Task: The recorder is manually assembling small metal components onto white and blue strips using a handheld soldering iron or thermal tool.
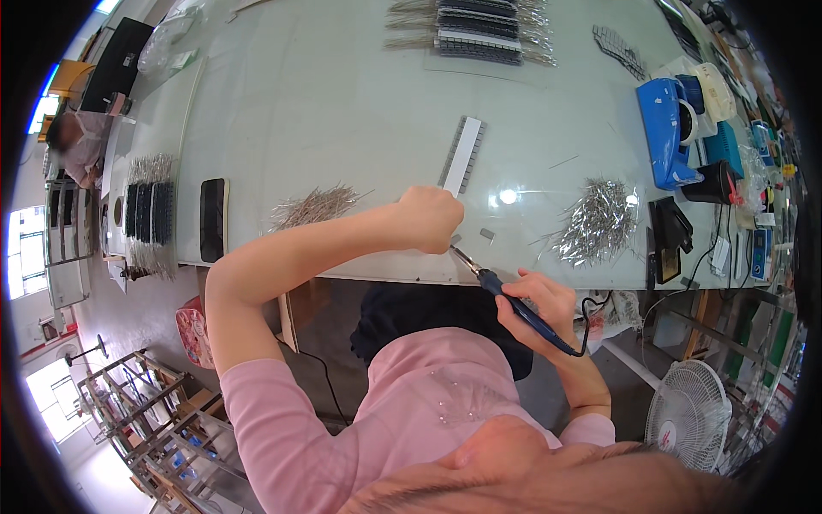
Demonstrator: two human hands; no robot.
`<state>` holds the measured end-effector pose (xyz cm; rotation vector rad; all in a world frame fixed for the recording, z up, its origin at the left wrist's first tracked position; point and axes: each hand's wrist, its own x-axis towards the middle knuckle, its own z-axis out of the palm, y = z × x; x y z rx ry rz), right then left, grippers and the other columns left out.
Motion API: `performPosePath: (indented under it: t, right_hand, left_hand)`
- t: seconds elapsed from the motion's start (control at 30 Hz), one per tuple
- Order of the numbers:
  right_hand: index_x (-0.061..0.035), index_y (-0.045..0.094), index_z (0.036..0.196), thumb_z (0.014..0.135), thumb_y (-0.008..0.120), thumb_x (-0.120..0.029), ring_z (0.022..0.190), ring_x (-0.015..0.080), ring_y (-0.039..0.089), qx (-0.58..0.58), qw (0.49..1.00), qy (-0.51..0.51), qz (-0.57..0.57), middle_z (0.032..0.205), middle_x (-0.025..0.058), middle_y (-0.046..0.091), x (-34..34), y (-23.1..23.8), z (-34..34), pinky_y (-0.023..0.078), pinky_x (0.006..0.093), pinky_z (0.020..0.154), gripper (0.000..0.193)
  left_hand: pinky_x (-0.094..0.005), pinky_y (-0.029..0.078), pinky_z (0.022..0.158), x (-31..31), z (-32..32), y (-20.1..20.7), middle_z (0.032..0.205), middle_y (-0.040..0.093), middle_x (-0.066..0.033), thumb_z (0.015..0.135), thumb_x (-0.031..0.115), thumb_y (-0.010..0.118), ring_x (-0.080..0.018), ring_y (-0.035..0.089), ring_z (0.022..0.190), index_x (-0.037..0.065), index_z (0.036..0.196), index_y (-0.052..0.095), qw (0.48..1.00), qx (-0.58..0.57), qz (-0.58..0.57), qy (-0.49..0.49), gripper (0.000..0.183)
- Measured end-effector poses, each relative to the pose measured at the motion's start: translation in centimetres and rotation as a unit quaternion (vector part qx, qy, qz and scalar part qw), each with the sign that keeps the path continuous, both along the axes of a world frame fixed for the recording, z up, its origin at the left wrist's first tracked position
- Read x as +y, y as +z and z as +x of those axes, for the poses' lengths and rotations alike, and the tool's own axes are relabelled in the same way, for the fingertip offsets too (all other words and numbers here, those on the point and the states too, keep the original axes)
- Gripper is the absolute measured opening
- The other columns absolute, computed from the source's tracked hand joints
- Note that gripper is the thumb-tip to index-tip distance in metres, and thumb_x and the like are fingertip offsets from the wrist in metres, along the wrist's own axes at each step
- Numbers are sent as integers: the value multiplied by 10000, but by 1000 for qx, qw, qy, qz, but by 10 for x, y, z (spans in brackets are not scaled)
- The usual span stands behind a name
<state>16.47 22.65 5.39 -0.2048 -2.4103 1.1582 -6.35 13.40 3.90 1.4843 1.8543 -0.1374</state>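
My left hand [432,218] is closed over the near end of a white strip [465,154] edged with small dark pieces. The strip lies on the table, tilted away from me; my fingertips are partly hidden. In my right hand [548,304] is a blue-handled soldering iron [527,313], gripped like a pen. Its metal tip points up and left, close beside my left hand. A small grey piece [486,234] lies just right of the tip. Loose piles of thin silver wire pieces lie on both sides: one pile [317,206] beyond my left forearm, a larger pile [599,224] on the right.
Bundled dark strips with wire ends [479,34] lie at the far side, more [150,210] at the left. A phone [213,220] is near them. A blue tape dispenser [664,133] and a black stand [670,236] occupy the right. The iron's cord [591,313] hangs by the table edge.
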Motion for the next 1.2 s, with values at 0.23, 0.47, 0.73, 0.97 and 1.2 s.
performPosePath:
  t: [0.23, 0.47, 0.73, 0.97, 1.2]
  right_hand:
    - [-52, 631, 807, 681, 770, -31, 588, 259, 650, -14, 1000, 15, 11, 681, 95, 643, -1, 7, 0, 586, 413, 798, 188]
    - [-59, 646, 819, 666, 770, -46, 621, 265, 656, 13, 998, 30, 60, 695, 78, 646, -6, 5, 1, 598, 409, 780, 198]
    - [-64, 643, 844, 670, 769, -50, 629, 259, 651, 16, 997, 35, 71, 711, 66, 643, -7, 5, 1, 600, 409, 765, 215]
    - [-65, 639, 846, 665, 772, -51, 629, 259, 651, 17, 996, 34, 75, 708, 64, 637, -9, 4, 4, 600, 407, 754, 225]
    - [-67, 642, 842, 660, 775, -53, 637, 257, 653, 15, 996, 33, 80, 715, 66, 636, -10, 6, 4, 602, 406, 750, 226]
  left_hand:
    - [-439, 548, 669, -2, 1, 2, 850, 684, -191, 687, 47, 630, -351, 682, 843, -15, 818, 698, 1000, -16, 3, 10, 160]
    - [-472, 526, 682, -9, -1, -10, 797, 683, -123, 763, 141, 577, -348, 661, 806, 97, 771, 683, 999, -9, 30, 9, 116]
    - [-439, 530, 694, -11, -4, -4, 844, 689, -120, 737, 87, 576, -329, 665, 849, 87, 833, 709, 998, -44, 30, 32, 164]
    - [-445, 520, 676, -13, -6, -5, 820, 679, -110, 743, 95, 571, -327, 653, 824, 83, 796, 688, 996, -61, 56, 33, 128]
    - [-449, 515, 669, -15, -8, -7, 795, 673, -111, 744, 96, 569, -331, 647, 806, 75, 772, 674, 994, -73, 67, 41, 112]
